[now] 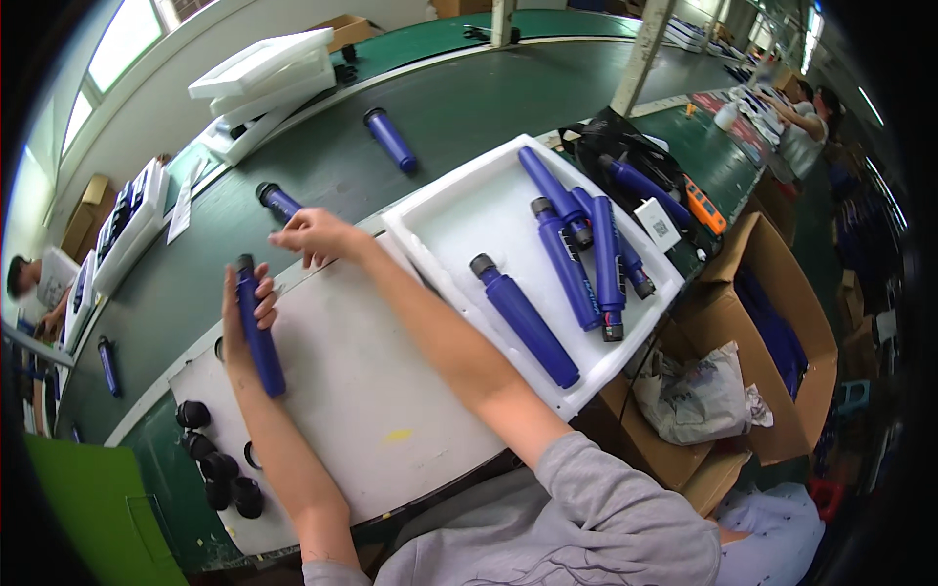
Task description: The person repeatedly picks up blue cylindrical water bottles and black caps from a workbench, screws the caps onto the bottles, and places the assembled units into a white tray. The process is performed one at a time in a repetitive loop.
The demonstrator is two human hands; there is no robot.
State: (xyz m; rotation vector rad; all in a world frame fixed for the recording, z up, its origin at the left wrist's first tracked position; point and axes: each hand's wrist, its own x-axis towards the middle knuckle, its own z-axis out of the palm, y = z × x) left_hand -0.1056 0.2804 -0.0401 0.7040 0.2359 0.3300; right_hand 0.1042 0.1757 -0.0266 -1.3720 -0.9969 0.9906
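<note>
My left hand (250, 311) is wrapped round a blue tube (260, 342) with a black end, held at a steep tilt above the white work board (362, 361). My right hand (320, 236) reaches over the board's far edge with its fingers apart and nothing visibly in them. Just beyond those fingers, a second blue tube with a black end (279, 201) lies on the dark green conveyor belt (459, 107). To the right of my right forearm stands a white foam tray (459, 230) with several similar tubes, some lying across one another.
Several black caps (219, 467) sit at the board's left edge. Another blue tube (391, 140) lies farther along the belt. Beside the tray are a black bag (611, 137), an orange tool (703, 205) and an open cardboard box (796, 352). People work at far left and far right.
</note>
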